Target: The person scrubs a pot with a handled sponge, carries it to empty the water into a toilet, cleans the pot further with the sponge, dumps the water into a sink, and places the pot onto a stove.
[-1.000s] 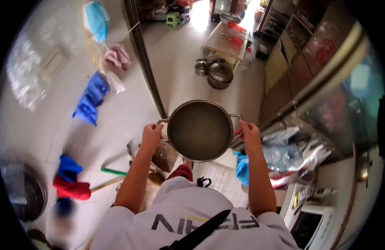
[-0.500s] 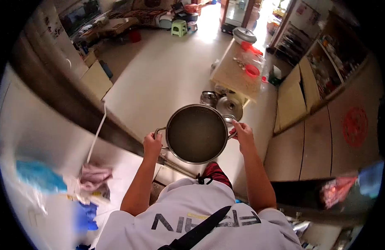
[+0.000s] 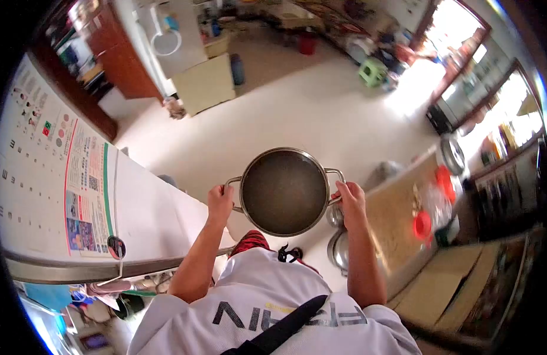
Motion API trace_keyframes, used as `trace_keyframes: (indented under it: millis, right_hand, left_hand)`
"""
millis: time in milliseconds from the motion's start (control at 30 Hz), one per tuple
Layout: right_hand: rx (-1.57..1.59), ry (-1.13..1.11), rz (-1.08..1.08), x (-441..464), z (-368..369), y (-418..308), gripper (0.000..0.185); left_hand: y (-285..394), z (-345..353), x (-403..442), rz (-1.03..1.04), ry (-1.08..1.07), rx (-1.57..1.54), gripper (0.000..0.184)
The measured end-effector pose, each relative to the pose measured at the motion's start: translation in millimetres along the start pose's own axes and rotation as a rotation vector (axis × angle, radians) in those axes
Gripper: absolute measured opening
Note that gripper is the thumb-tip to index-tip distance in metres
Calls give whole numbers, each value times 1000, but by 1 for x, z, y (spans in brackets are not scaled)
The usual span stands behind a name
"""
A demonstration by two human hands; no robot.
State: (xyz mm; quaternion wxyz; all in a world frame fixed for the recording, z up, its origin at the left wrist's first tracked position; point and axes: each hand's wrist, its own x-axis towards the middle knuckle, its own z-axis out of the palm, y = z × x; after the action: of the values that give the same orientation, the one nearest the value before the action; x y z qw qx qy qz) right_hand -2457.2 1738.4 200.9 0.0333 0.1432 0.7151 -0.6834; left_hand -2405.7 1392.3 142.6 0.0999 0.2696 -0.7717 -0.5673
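A round dark-bottomed pan [image 3: 284, 192] with a metal rim and two loop handles is held out in front of my body. My left hand [image 3: 220, 204] is closed round its left handle, and my right hand [image 3: 349, 198] grips the right one. The pan looks about level, and whether liquid lies in it I cannot tell. Below it show my white shirt [image 3: 273, 296] and red-and-black shorts.
To the right stands a low table [image 3: 397, 219] with a red bowl [image 3: 422, 225], beside lidded metal pots [image 3: 339, 248]. A white panel with posters [image 3: 78, 183] is at the left. Farther off are a green stool [image 3: 373, 72], a cabinet [image 3: 202, 84] and a doorway.
The view has turned left and moved from the doorway area into the room. The table and pots now lie to the right. Both hands have kept hold of the pan.
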Motion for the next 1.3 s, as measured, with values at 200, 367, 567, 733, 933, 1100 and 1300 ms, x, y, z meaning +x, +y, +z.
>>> trace_keyframes:
  millis: [200, 367, 567, 733, 933, 1100, 1300]
  right_hand:
    - [-22, -147, 36, 135, 84, -49, 27]
    - [-102, -334, 73, 236, 174, -73, 29]
    - [-152, -495, 53, 330, 300, -121, 31]
    - [-140, -635, 14, 408, 419, -149, 31]
    - [-247, -860, 18, 495, 589, -167, 36]
    - [-327, -1059, 48, 512, 751, -196, 30]
    - [-394, -1254, 22, 503, 948, -202, 35]
  left_hand:
    - [26, 3, 85, -95, 201, -97, 27]
    - [39, -18, 176, -140, 284, -133, 29]
    - [52, -47, 283, -275, 410, -171, 31]
    - [55, -81, 373, -289, 537, -221, 31]
    - [65, -132, 468, -413, 744, -276, 26]
    - [44, -191, 524, -445, 913, -357, 27]
    - [23, -284, 595, -451, 1119, -526, 21]
